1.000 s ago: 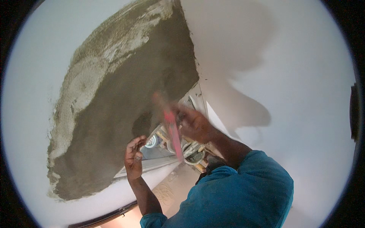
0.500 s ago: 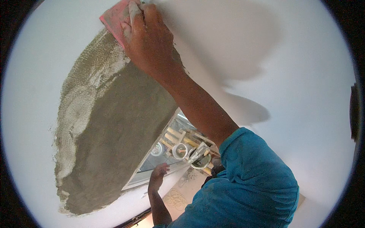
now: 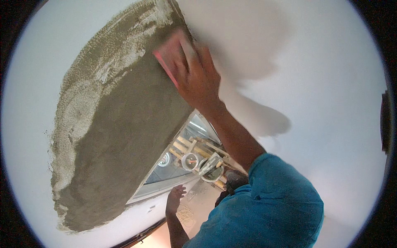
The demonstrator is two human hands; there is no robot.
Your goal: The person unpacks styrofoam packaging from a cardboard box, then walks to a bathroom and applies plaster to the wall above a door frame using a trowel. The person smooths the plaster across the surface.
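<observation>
A person in a blue shirt (image 3: 264, 206) reaches across a white surface (image 3: 339, 144), right hand (image 3: 201, 82) laid over a flat pink slab (image 3: 168, 56) at the upper centre of the frame. The slab lies over the upper right part of a broad grey-brown plaster patch (image 3: 124, 113), close to the patch's right-hand border; blur hides whether its whole face touches.

The likeliest trouble, by the look of it, is a gouge: should the slab tip, its near edge could score the darker, smoother band. Heavy pressure near that border could drag plaster loose or smear it onto the white, and crumbs might drop toward the white bucket (image 3: 182, 161) and the tub of grey mix (image 3: 213, 180) at lower centre.

The right arm runs up and leftward from the shoulder at lower right, elbow nearly straight, wrist close to in line, the fingers gripping the slab from its back; the thumb cannot be made out. The left hand (image 3: 176, 193), at lower centre, is raised on an upright forearm, its fingers loosely bent and apart, holding nothing and bracing against nothing visible.
</observation>
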